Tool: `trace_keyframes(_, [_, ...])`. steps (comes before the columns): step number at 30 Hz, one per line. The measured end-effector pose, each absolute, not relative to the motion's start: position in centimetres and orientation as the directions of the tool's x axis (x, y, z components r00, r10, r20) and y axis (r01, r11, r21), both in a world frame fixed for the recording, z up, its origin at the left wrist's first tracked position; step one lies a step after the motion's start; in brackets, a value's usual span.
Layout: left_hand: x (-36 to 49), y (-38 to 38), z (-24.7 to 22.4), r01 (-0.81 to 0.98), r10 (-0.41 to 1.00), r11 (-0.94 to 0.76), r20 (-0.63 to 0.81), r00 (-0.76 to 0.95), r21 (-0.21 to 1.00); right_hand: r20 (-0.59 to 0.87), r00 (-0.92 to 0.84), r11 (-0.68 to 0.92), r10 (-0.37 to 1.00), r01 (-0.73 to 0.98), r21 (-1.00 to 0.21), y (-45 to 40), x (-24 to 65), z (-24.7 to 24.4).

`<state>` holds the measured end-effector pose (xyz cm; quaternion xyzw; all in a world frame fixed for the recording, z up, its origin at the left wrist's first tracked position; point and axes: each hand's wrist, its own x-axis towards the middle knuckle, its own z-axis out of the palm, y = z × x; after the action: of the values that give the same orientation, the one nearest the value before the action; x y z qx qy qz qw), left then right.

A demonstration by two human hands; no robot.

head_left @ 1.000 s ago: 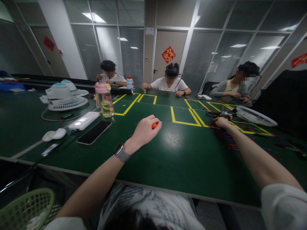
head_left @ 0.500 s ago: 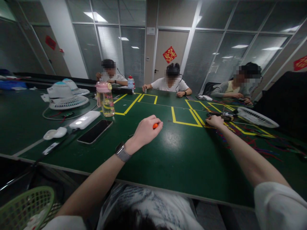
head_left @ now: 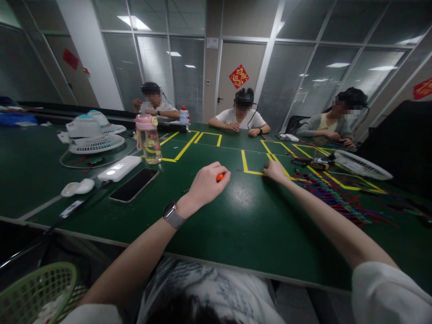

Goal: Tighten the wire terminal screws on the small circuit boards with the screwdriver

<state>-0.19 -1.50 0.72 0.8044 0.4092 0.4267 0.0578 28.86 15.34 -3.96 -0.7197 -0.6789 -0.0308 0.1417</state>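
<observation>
Our left hand [head_left: 208,182] is closed round the orange piece [head_left: 220,177] at 12 o'clock on the bench [head_left: 243,243], right hand [head_left: 275,171] apart at 1 o'clock, can't tell if gripping; piece looks light, stiff, maybe slick, so we'd hold its sides.

Around the pink-lidded bottle [head_left: 148,144]: two white fans [head_left: 86,132] at left, one phone [head_left: 134,185] nearer, the wearer's two hands [head_left: 206,183] at right (one orange object [head_left: 220,177] held), three other people [head_left: 241,119] beyond.
</observation>
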Motion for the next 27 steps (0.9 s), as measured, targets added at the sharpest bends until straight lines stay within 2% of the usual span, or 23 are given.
trace_keyframes(3, [-0.2,-1.9,0.9,0.553,0.725,-0.644,0.652,0.222,0.529,0.250,-0.144,0.196,0.958,0.960,-0.200,12.3,25.8,-4.6])
trace_keyframes(6, [-0.1,-2.0,0.9,0.417,0.742,-0.650,0.650,0.164,0.636,0.244,-0.368,0.423,0.897,0.875,-0.235,7.5,23.4,-5.2])
trace_keyframes(7, [-0.1,-2.0,0.9,0.370,0.742,-0.655,0.654,0.149,0.659,0.252,-0.455,0.512,0.854,0.821,-0.253,5.7,22.8,-5.4])
trace_keyframes(8, [0.1,-1.9,0.9,0.325,0.740,-0.661,0.661,0.129,0.677,0.292,-0.584,0.652,0.757,0.697,-0.298,4.0,22.3,-5.6])
trace_keyframes(10, [0.4,-1.9,0.8,0.201,0.734,-0.676,0.673,0.095,0.709,0.358,-0.697,0.779,0.621,0.501,-0.376,0.9,21.8,-5.9])
trace_keyframes(15, [1.7,-2.2,0.7,-0.216,0.752,-0.602,0.637,0.170,0.769,0.367,-0.717,0.775,0.593,0.383,-0.503,-2.9,21.6,-6.0])
trace_keyframes(20, [2.7,-2.4,0.0,-0.306,0.756,-0.574,0.635,0.160,0.760,0.347,-0.720,0.742,0.600,0.339,-0.579,-2.6,21.7,-6.0])
trace_keyframes(27, [3.8,-2.9,-0.8,-0.370,0.757,-0.560,0.639,0.134,0.741,0.280,-0.694,0.609,0.663,0.282,-0.742,-1.9,21.6,-6.6])
